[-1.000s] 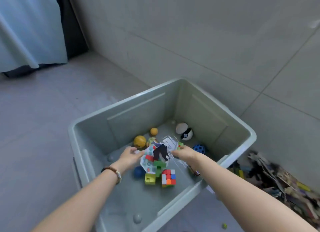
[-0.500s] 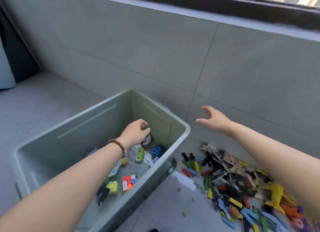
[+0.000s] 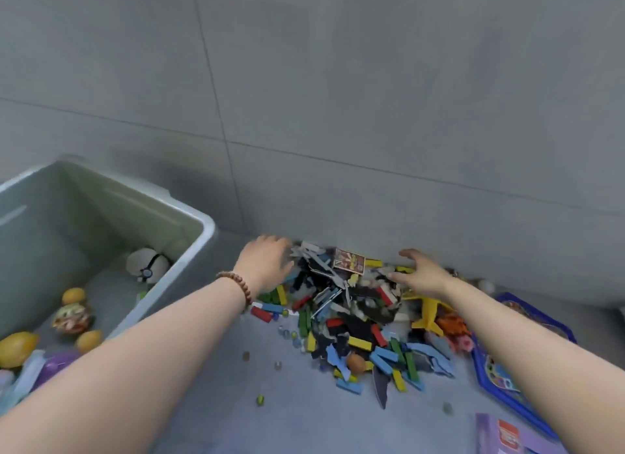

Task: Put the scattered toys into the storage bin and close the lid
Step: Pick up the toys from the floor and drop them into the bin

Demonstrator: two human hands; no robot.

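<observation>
Both of my hands are out over the toy pile (image 3: 355,321), which lies on the grey floor (image 3: 270,419) against the tiled wall (image 3: 372,115). It is a heap of coloured blocks, dark jigsaw pieces and a picture card (image 3: 350,260) near the top.

My left hand (image 3: 267,262), with a bead bracelet (image 3: 236,284) on its wrist, is palm down at the pile's left edge. Its fingertips are lost in blur among the pieces, so I cannot tell whether they have hold of anything. My right hand (image 3: 422,272) is over the pile's right side with fingers spread and thumb out, gripping nothing.

The storage bin (image 3: 203,230) stands open just left of the pile, near my left forearm. Inside are a black-and-white ball (image 3: 147,265) in the far corner, small orange balls (image 3: 72,296) and a yellow toy (image 3: 17,348).

A yellow toy plane (image 3: 429,313) lies by my right wrist, with a blue-rimmed board (image 3: 527,318) beyond it under that arm. A few marbles (image 3: 260,400) are scattered on the floor on the pile's near side.
</observation>
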